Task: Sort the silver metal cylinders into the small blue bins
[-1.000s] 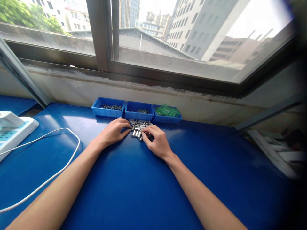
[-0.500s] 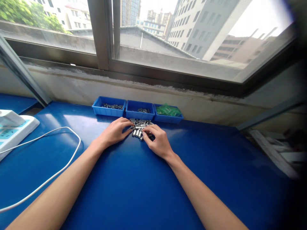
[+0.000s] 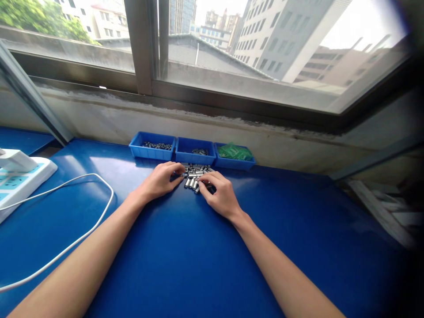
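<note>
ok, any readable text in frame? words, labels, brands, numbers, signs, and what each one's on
None: no text can be read in this view.
Power strip: any print is too small to read.
Three blue bins: no label visible on their front walls.
Loose metal pieces: too small to tell if marked.
Green plastic: too blurred to tell.

We'd call this a workshop: blue worktop, parts bins along its back, metal pieces on it, power strip on its left, window behind it.
</note>
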{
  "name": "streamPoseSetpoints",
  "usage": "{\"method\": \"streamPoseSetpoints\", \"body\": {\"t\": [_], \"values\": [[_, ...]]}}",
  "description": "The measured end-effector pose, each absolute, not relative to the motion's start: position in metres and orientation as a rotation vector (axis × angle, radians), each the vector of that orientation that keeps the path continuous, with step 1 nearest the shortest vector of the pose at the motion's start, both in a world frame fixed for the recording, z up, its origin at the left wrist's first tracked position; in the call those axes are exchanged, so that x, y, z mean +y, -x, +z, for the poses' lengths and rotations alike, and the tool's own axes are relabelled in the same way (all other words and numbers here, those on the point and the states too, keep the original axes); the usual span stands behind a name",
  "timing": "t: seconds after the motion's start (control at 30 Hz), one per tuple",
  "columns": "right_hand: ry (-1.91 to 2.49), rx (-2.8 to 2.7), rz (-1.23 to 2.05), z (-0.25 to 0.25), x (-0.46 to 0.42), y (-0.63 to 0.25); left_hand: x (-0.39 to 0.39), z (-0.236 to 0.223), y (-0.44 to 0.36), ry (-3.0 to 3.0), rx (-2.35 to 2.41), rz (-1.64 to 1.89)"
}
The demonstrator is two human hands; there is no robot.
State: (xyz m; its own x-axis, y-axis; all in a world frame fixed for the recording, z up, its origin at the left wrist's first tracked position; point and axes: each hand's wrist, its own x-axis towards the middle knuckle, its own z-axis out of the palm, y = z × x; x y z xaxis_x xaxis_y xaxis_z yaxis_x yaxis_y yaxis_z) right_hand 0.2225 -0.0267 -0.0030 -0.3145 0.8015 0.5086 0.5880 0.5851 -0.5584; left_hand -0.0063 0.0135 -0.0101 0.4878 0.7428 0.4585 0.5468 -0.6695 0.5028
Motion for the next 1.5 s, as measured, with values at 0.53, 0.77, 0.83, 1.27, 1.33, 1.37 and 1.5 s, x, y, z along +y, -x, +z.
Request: {"method": "streamPoseSetpoints", "body": {"t": [0.53,0.77,0.83,1.27,1.33,1.37,1.5], "values": [[1.102,-2.034,0.336,-0.004,-0.027,-0.222,0.010,0.002,-0.004,-1.847,1.170,1.269],[1.089,-2.038,0.323,-0.004,-0.026,-0.221,0.011,0.005,-0.007,-1.425,1.070,1.245],[1.089,-2.042,0.323,-0.004,-0.026,-0.222,0.008,0.008,-0.008,-1.410,1.064,1.184],[1.088,-2.041,0.322,-0.004,-0.026,-0.222,0.003,0.009,-0.009,-1.375,1.064,1.205],[1.089,-2.045,0.328,-0.005,-0.026,-0.222,0.005,0.008,-0.008,-1.381,1.097,1.209],[1.090,-2.046,0.332,-0.005,-0.026,-0.222,0.006,0.007,-0.008,-1.387,1.114,1.204],[1.090,-2.038,0.326,-0.005,-0.026,-0.222,0.007,0.005,-0.008,-1.435,1.139,1.183]]}}
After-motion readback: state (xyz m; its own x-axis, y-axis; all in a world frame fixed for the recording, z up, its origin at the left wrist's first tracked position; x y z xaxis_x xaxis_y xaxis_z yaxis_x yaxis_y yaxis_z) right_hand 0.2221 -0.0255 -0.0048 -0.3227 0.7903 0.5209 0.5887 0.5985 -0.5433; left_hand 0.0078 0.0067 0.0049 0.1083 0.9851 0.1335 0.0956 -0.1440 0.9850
